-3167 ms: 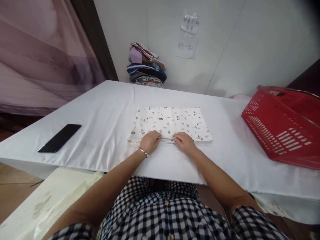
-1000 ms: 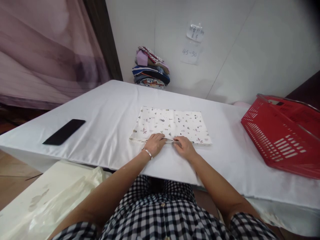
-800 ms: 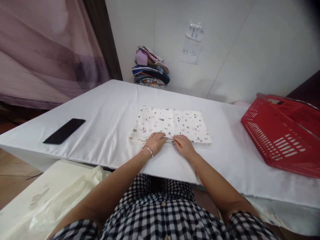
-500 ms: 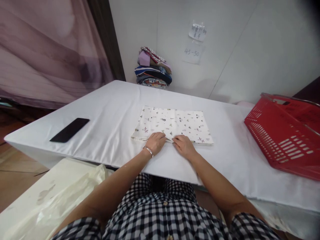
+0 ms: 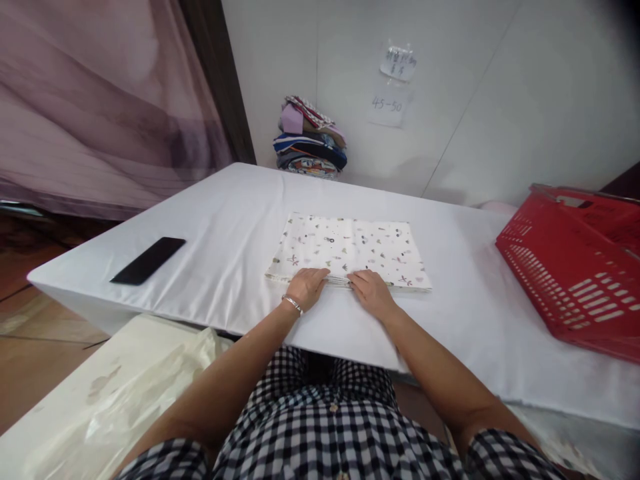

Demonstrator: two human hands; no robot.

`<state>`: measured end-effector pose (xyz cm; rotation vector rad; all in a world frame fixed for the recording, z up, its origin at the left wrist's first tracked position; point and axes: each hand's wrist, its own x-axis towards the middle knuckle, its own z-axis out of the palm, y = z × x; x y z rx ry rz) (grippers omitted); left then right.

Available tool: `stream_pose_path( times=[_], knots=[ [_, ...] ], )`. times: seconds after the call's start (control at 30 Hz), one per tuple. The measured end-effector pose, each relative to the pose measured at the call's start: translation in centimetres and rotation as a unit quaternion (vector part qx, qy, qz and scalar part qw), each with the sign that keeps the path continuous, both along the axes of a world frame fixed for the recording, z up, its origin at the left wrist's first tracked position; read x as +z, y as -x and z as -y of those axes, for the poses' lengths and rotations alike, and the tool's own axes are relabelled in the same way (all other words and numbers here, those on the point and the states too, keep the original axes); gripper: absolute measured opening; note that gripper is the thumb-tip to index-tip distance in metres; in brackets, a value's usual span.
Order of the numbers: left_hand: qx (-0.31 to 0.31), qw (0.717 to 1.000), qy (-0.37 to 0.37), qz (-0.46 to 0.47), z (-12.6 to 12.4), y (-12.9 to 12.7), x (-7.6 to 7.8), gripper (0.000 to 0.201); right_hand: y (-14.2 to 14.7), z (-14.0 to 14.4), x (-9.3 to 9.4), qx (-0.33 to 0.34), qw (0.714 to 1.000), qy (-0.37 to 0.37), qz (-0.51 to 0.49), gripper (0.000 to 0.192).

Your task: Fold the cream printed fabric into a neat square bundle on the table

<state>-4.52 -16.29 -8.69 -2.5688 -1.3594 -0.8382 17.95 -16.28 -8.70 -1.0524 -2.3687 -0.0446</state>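
Observation:
A folded white cloth (image 5: 350, 247) with small printed figures lies flat in the middle of the white table (image 5: 220, 227). My left hand (image 5: 306, 287), with a bracelet on the wrist, rests on the cloth's near edge with fingers curled over it. My right hand (image 5: 373, 292) lies beside it on the same edge, fingers pinching the stacked layers. The two hands nearly touch at the middle of the edge.
A black phone (image 5: 148, 260) lies at the table's left. A red plastic basket (image 5: 575, 267) stands tilted at the right. A pile of folded clothes (image 5: 310, 139) sits at the back against the wall. A pale plastic-covered surface (image 5: 100, 400) is below left.
The hands stay on the cloth's near edge with only small finger shifts. The camera has drifted, so everything sits slightly further right in the view.

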Motion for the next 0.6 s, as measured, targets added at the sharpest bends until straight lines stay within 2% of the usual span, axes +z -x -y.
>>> stream_pose_path(
  times=[0.13,0.3,0.6],
  knots=[
    [0.015,0.999,0.030,-0.013,0.0,-0.1,0.3,0.013,0.0,-0.1,-0.2,-0.011,1.000,-0.004,0.000,0.030],
    [-0.012,1.000,0.024,-0.016,0.0,0.0,0.2,0.021,0.1,0.0,-0.2,-0.011,1.000,-0.005,0.000,0.034],
    [-0.016,0.997,0.023,-0.068,-0.1,-1.1,0.6,0.019,0.1,-0.1,0.0,0.002,1.000,-0.010,0.010,0.028]
  ],
)
